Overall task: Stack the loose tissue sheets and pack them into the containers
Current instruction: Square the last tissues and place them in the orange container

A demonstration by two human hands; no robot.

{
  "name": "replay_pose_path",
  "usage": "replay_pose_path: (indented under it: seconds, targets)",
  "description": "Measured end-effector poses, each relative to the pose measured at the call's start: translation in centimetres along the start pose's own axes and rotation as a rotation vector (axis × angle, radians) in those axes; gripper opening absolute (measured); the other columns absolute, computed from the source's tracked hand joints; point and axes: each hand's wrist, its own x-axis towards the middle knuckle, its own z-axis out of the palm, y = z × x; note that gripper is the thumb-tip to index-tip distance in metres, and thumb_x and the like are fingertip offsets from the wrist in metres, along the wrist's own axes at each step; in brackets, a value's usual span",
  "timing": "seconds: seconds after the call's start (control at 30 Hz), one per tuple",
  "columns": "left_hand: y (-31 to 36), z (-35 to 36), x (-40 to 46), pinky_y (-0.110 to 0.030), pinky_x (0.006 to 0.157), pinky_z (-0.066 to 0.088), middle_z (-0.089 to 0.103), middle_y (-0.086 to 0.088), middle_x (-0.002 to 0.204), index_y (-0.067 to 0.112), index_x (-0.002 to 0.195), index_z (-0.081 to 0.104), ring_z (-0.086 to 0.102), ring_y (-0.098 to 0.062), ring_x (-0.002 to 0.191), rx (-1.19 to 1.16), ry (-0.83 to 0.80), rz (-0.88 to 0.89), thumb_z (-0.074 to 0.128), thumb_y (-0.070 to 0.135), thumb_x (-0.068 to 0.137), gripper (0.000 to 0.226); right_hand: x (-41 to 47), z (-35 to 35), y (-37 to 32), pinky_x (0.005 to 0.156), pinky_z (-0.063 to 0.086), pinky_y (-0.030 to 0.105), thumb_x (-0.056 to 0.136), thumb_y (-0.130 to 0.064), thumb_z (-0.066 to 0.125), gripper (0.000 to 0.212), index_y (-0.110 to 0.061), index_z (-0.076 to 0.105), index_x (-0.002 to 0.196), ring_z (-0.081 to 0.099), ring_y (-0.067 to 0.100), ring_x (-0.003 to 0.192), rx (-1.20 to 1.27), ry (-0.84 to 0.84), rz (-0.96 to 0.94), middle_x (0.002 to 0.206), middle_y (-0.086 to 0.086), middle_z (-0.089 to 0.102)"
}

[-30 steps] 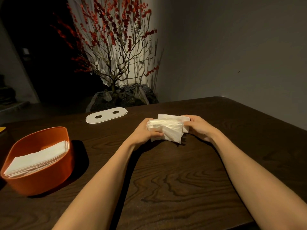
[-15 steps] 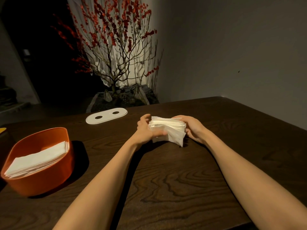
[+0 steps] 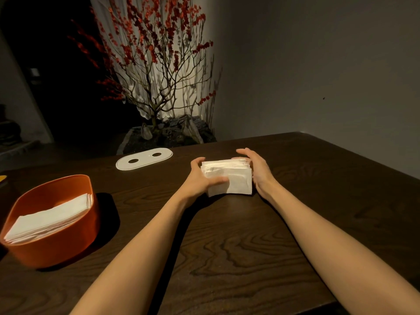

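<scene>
A white stack of tissue sheets stands on edge on the dark wooden table, near its middle. My left hand grips the stack's left end, thumb across the front sheet. My right hand cups the right end, fingers curved over the top and back. At the left sits an orange container with a slanted stack of white tissues inside it.
A flat white oval lid with two holes lies at the table's far edge. Behind it stands a potted tree with red blossoms. A grey wall runs along the right. A yellow object shows at the left edge.
The stack was squared up between my hands and set down upright on the table. My right hand shifted from pinching the sheets to cupping the right end.
</scene>
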Motion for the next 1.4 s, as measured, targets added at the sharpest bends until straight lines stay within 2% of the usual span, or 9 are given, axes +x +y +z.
replay_pose_path:
  seconds: [0.2,0.3,0.4,0.57,0.67,0.77,0.9,1.1,1.4]
  targets:
    - [0.3,0.1,-0.2,-0.038,0.108,0.036,0.031,-0.005,0.145,0.027,0.149,0.006,0.039,-0.022,0.127,-0.059,-0.101,-0.027,0.088,0.031,0.061,0.121,0.0,0.2,0.2,0.113,0.032,0.047,0.098,-0.042,0.045,0.016,-0.041,0.061,0.103,0.039,0.019,0.134,-0.031,-0.089,0.022,0.149,-0.003,0.037]
    - [0.2,0.4,-0.2,-0.037,0.108,0.035,0.03,-0.007,0.145,0.029,0.149,0.005,0.038,-0.022,0.127,-0.076,-0.086,-0.026,0.088,0.03,0.061,0.122,0.2,0.9,0.1,0.114,0.03,0.046,0.097,-0.043,0.046,0.014,-0.046,0.058,0.103,0.036,0.016,0.136,-0.066,-0.159,-0.004,0.147,-0.009,0.036]
    - [0.0,0.2,-0.1,-0.036,0.106,0.037,0.03,-0.003,0.139,0.025,0.149,0.008,0.039,-0.021,0.123,-0.093,-0.047,-0.018,0.085,0.02,0.068,0.113,0.2,0.8,-0.2,0.109,0.037,0.039,0.1,-0.036,0.042,0.032,-0.026,0.058,0.126,0.047,0.016,0.126,-0.139,-0.083,-0.053,0.136,-0.005,0.05]
    - [0.0,0.1,-0.2,-0.029,0.095,0.039,0.033,0.0,0.131,0.023,0.149,0.012,0.041,-0.017,0.117,-0.016,-0.043,0.005,0.081,0.018,0.074,0.102,-1.2,0.6,-1.1,0.108,0.033,0.034,0.101,-0.024,0.04,0.03,-0.018,0.064,0.119,0.053,0.013,0.117,-0.741,0.123,-0.466,0.121,-0.002,0.063]
    - [0.1,0.0,-0.4,-0.029,0.092,0.042,0.037,-0.004,0.134,0.023,0.149,0.011,0.045,-0.019,0.116,-0.012,-0.039,-0.011,0.081,0.019,0.075,0.101,-2.5,1.3,-2.4,0.115,0.015,0.031,0.098,-0.023,0.045,0.028,-0.02,0.066,0.116,0.051,0.009,0.117,-1.024,-0.006,-0.72,0.119,-0.006,0.064]
    - [0.3,-0.2,-0.7,-0.015,0.069,0.04,0.04,-0.003,0.127,0.019,0.148,0.01,0.048,-0.007,0.095,0.026,-0.044,0.014,0.075,0.017,0.081,0.094,-3.4,2.0,-2.8,0.116,0.014,0.032,0.094,-0.019,0.045,0.034,-0.017,0.064,0.122,0.049,0.011,0.121,-1.228,-0.168,-0.826,0.125,-0.003,0.062]
    - [0.4,-0.1,-0.8,-0.011,0.057,0.045,0.045,0.006,0.111,0.017,0.147,0.011,0.051,-0.005,0.087,0.009,-0.046,0.016,0.074,0.012,0.081,0.092,-3.8,2.5,-2.9,0.117,0.014,0.032,0.094,-0.012,0.04,0.033,-0.015,0.061,0.119,0.049,0.014,0.123,-1.332,-0.265,-0.729,0.131,0.001,0.059]
    - [0.4,0.0,-0.8,-0.009,0.066,0.043,0.037,-0.001,0.129,0.018,0.147,0.012,0.043,-0.011,0.111,0.032,-0.049,0.042,0.073,0.008,0.082,0.089,-4.0,2.9,-2.7,0.119,0.003,0.034,0.097,-0.009,0.039,0.051,-0.019,0.037,0.146,0.019,0.012,0.145,-1.386,-0.422,-0.649,0.155,-0.001,0.03]
    - [0.2,-0.2,-0.6,-0.021,0.081,0.042,0.037,-0.005,0.133,0.017,0.147,0.014,0.044,-0.016,0.113,0.046,-0.063,0.045,0.075,0.008,0.079,0.092,-3.4,1.8,-2.4,0.119,-0.002,0.046,0.096,-0.016,0.041,0.062,-0.039,0.021,0.15,0.008,0.012,0.147,-1.456,-0.472,-0.622,0.16,-0.007,0.015]
